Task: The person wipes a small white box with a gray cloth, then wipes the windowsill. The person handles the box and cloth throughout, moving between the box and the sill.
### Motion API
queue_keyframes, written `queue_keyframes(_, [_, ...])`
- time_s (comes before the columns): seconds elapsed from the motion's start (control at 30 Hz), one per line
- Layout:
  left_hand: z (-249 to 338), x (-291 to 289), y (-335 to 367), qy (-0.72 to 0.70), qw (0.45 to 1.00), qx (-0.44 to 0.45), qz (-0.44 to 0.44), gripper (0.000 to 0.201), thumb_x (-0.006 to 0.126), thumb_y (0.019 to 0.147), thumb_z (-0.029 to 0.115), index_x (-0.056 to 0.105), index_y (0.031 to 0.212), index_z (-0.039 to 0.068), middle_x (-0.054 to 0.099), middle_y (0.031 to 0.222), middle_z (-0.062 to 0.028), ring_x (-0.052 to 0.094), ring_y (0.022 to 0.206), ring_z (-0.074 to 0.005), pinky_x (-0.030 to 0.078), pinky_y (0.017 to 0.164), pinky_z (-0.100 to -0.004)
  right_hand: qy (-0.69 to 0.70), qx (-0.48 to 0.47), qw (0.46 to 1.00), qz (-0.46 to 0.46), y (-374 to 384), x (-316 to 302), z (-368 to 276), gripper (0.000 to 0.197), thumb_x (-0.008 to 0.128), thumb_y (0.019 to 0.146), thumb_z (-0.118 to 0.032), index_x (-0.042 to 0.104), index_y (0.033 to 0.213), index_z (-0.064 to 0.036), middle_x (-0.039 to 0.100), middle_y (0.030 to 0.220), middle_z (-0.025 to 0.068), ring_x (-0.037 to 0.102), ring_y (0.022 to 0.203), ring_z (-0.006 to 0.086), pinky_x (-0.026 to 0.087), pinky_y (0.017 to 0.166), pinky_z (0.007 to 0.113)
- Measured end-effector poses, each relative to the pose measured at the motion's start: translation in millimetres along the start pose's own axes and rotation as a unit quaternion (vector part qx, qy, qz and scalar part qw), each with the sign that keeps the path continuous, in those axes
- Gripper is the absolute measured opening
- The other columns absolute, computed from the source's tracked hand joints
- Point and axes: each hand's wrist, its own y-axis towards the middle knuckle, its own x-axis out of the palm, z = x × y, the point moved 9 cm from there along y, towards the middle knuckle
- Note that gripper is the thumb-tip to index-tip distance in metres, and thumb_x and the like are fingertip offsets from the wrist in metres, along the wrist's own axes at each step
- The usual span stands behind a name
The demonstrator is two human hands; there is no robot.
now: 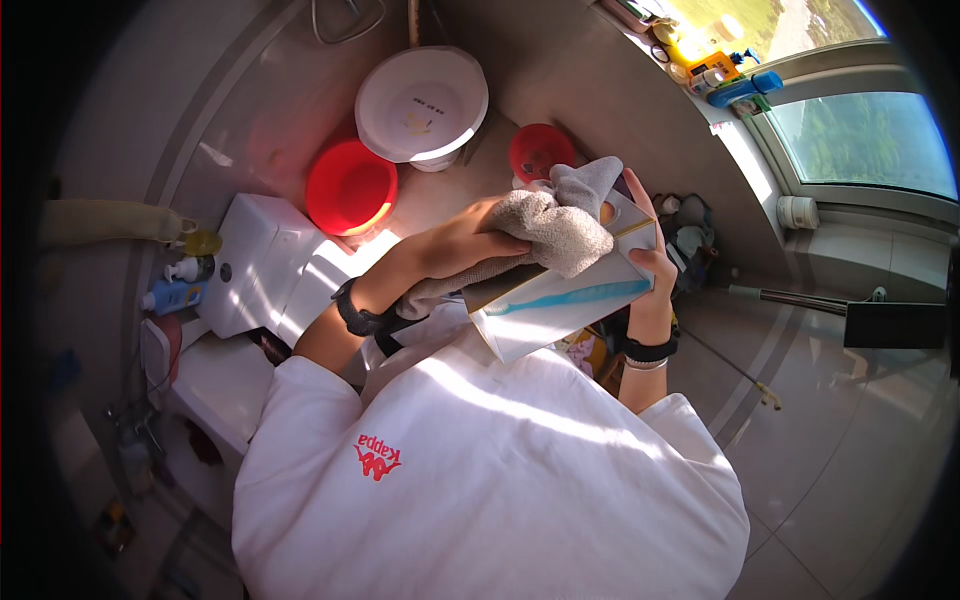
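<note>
In my left hand [465, 243] is a bunched grey-beige cloth [555, 232], which I press against the top of a white box-like object [510, 335]. My right hand [650, 272] grips this object by its right end, thumb on the near face and fingers round the far edge. Gold-coloured edging runs along the object, and a long light-blue shape lies across its white face; I cannot tell whether it is printed. The cloth hides part of its upper side, and a loose end hangs below my left wrist. Both hands are in front of my chest.
A white basin [420, 80], a red basin [350, 190] and a smaller red bucket [540, 152] stand ahead. At left is a white toilet [265, 262] beside bottles [178, 292]. Bottles line the windowsill [740, 150] at upper right. A dark panel [893, 325] with metal rods is at right.
</note>
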Motion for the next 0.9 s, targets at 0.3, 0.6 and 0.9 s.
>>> queue_keyframes(0.3, [-9, -4, -33, -0.094, 0.994, 0.050, -0.015, 0.049, 0.051, 0.071, 0.008, 0.048, 0.119, -0.001, 0.054, 0.112, -0.0072, 0.047, 0.107, -0.0135, 0.034, 0.096, -0.0268, -0.016, -0.039, 0.999, 0.019, -2, -33, -20, 0.098, 0.058, 0.054, -0.023, 0.024, 0.143, -0.0012, 0.049, 0.129, 0.0177, 0.052, 0.115, 0.0244, 0.037, 0.100, 0.031])
queue_keyframes(0.6, [33, 19, -20, 0.183, 0.964, 0.191, -0.018, 0.048, 0.061, 0.067, 0.010, 0.050, 0.113, 0.003, 0.051, 0.113, -0.0159, 0.048, 0.107, -0.0351, 0.037, 0.094, -0.0391, -0.062, -0.027, 0.997, 0.032, 3, -8, -13, 0.103, 0.065, 0.051, -0.027, 0.026, 0.143, -0.0044, 0.052, 0.126, 0.0154, 0.052, 0.115, 0.0229, 0.036, 0.100, 0.030])
queue_keyframes(0.9, [32, 23, -27, 0.158, 0.964, 0.214, 0.010, 0.045, 0.069, 0.064, 0.006, 0.051, 0.106, 0.004, 0.056, 0.103, -0.0133, 0.052, 0.100, -0.0320, 0.038, 0.089, -0.0376, -0.064, -0.053, 0.996, -0.018, 1, -16, -29, 0.105, 0.069, 0.055, -0.022, 0.019, 0.145, -0.0037, 0.051, 0.125, 0.0165, 0.051, 0.115, 0.0243, 0.036, 0.098, 0.030])
